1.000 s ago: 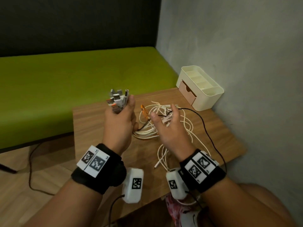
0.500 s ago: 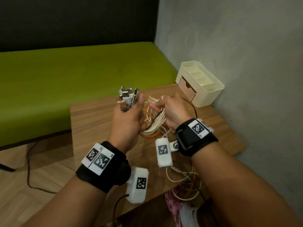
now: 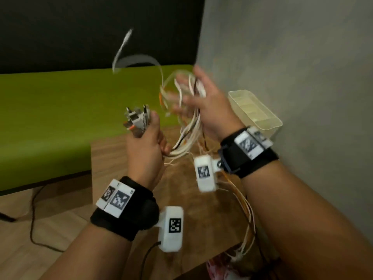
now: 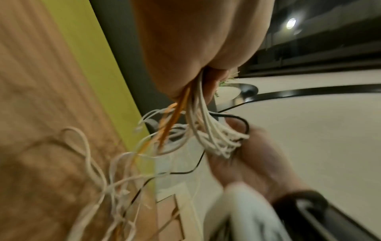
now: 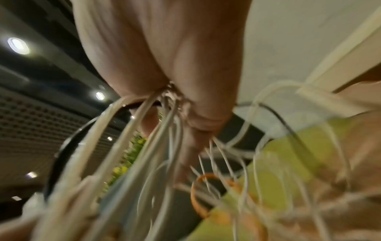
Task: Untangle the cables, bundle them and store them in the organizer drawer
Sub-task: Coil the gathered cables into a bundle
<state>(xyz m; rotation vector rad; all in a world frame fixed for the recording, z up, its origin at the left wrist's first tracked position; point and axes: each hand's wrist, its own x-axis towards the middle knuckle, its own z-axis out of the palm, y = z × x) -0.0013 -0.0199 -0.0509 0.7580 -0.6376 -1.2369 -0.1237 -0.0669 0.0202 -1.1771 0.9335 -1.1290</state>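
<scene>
left hand [image 3: 144, 146]: fist tight around the plug ends [image 3: 137, 120], a handful, too blurry to count
right hand [image 3: 203, 104]: raised, cables [image 3: 187, 136] looped over the fingers; blurry, can't tell the grip
cables: thin cords, mostly white, some orange, one black, strung between both hands above the wooden table [image 3: 113, 156]
organizer [image 3: 255, 110]: one cream plastic box, far right table corner

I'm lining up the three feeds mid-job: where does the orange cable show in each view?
Head: the orange cable shows left of the right hand, among the white strands.
Left wrist: centre, running down out of the left hand.
Right wrist: a blurred loop, lower centre.
Shared landmark: the green bench.
</scene>
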